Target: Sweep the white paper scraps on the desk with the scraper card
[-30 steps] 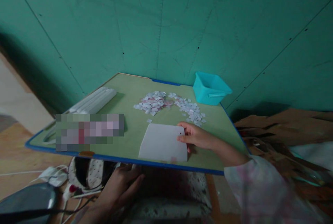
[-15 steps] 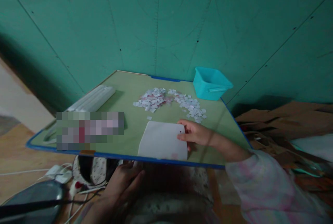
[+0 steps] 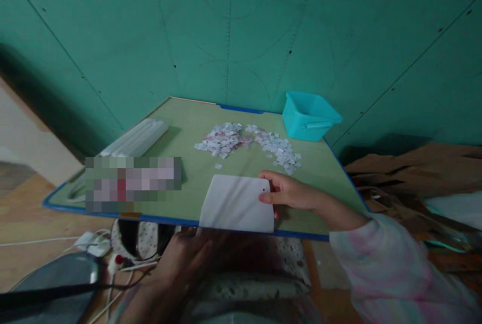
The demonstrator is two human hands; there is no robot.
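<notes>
A white flat plastic scraper (image 3: 235, 203) lies on the green table (image 3: 196, 158) at its near edge. My right hand (image 3: 288, 193) grips the scraper's right side, thumb on top by a small hole. A heap of small white and pink paper bits (image 3: 248, 145) is spread across the table just beyond the scraper. My left hand (image 3: 184, 263) rests below the table's near blue edge, fingers stretched and loosely spread, holding nothing that I can see.
A turquoise plastic tub (image 3: 311, 115) stands at the table's far right corner. A long white packet (image 3: 135, 138) lies along the left side, with a blurred patch in front of it. White cables and a dark object lie on the floor at lower left. A green wall rises behind.
The scraper has slid slightly toward the near edge of the table with my right hand on it. My left hand stays under the table edge.
</notes>
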